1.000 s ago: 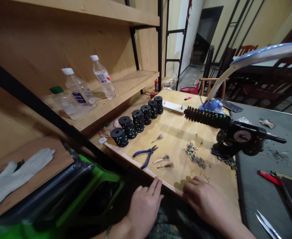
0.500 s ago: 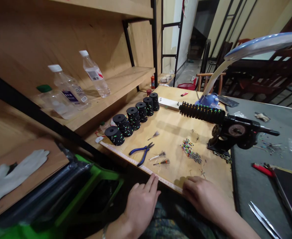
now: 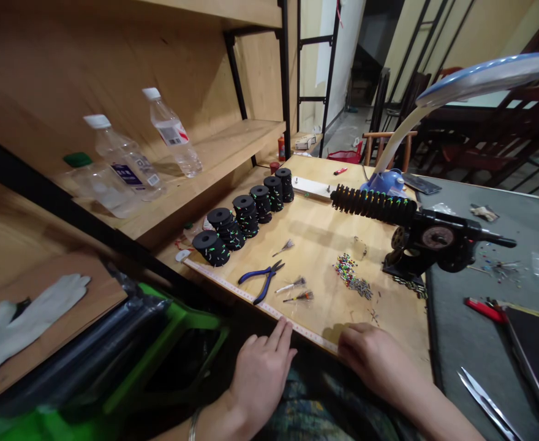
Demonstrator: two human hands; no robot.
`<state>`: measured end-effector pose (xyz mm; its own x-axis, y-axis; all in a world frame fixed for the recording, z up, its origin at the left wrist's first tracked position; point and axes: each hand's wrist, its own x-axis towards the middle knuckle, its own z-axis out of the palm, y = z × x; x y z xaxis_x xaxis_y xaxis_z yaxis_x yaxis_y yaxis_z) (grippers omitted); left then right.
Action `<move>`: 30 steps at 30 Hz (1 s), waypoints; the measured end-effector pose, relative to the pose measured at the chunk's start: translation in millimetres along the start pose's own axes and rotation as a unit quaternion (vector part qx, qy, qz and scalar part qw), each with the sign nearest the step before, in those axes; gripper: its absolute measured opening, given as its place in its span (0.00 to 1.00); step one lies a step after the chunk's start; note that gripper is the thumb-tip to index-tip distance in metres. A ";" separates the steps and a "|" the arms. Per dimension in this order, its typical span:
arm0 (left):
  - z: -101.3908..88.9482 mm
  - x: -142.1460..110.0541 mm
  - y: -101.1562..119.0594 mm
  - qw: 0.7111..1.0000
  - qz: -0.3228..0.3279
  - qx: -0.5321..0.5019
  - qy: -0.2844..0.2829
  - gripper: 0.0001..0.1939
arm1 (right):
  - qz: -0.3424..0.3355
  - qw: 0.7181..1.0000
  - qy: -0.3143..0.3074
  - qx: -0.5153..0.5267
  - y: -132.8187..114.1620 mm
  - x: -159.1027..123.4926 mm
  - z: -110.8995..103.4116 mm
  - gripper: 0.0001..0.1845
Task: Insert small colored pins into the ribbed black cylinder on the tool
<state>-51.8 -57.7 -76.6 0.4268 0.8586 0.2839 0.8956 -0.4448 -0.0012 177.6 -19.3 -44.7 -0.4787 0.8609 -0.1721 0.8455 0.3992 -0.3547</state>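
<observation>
My left hand (image 3: 266,370) rests its stretched fingertips on a measuring tape (image 3: 246,299) along the near table edge. Farther right, my right hand (image 3: 365,349) lies at the same edge with its fingers curled under; anything inside is hidden. Blue-handled pliers (image 3: 263,283) lie open-jawed beyond my left hand. Small bundles of fine wires lie near them, one with an orange band (image 3: 299,296) and one with a white sleeve (image 3: 290,285). Past my right hand is a pile of tiny coloured beads (image 3: 345,268), with small metal pieces (image 3: 361,288) beside it.
Several black spools (image 3: 221,222) stand in a row at the left. A black winding device (image 3: 435,236) carries a wound black rod (image 3: 373,204) at the right, near a blue lamp base (image 3: 386,182). Tweezers (image 3: 485,401) lie on the grey mat (image 3: 457,331). Bottles (image 3: 173,135) stand on a shelf.
The view has shifted very slightly. Both hands keep practically the same places at the table edge, and the objects have not moved.
</observation>
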 end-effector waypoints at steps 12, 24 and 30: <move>-1.0 1.4 1.5 0.999 -0.014 -0.001 -0.036 0.18 | -0.002 1.000 -0.011 -0.003 -1.3 0.0 -3.2 0.12; -4.6 4.8 9.1 0.989 -0.078 -0.024 -0.121 0.23 | -0.014 1.000 -0.015 -0.008 5.0 1.4 4.3 0.12; -5.6 8.0 9.7 0.985 -0.089 -0.035 -0.146 0.25 | -0.011 1.000 -0.004 -0.015 7.7 2.5 9.0 0.12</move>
<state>-40.5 -56.6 -68.9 0.2915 0.9565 -0.0144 0.9528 -0.2890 0.0933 180.8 -16.9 -56.2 -0.4985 0.8497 -0.1719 0.8418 0.4272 -0.3300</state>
